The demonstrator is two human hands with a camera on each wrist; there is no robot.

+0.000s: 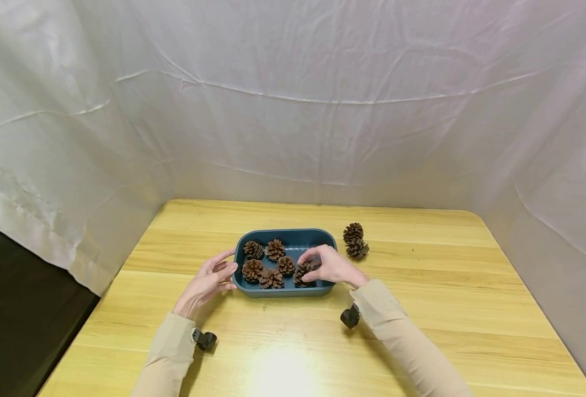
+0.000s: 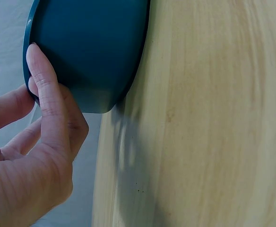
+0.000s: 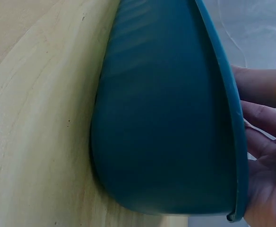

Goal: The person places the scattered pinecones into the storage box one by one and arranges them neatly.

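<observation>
A dark blue-green oblong container (image 1: 285,294) stands on the table with several brown pine cones inside, among them a flattish pine cone (image 1: 271,279) by the near wall. My left hand (image 1: 207,281) holds the container's left end, thumb and fingertips at the rim; the left wrist view shows the same hand (image 2: 38,137) from below. Inside the container's right part, my right hand (image 1: 334,266) grips a pine cone (image 1: 303,274) between thumb and fingers. From the right wrist, the container wall (image 3: 166,109) hides that cone and the fingertips of the hand (image 3: 268,137).
Two more pine cones lie touching each other right of the container, a farther pine cone (image 1: 353,232) and a nearer pine cone (image 1: 357,250). The wooden table (image 1: 447,309) is enclosed by pale hanging cloth (image 1: 318,138) at the back and sides.
</observation>
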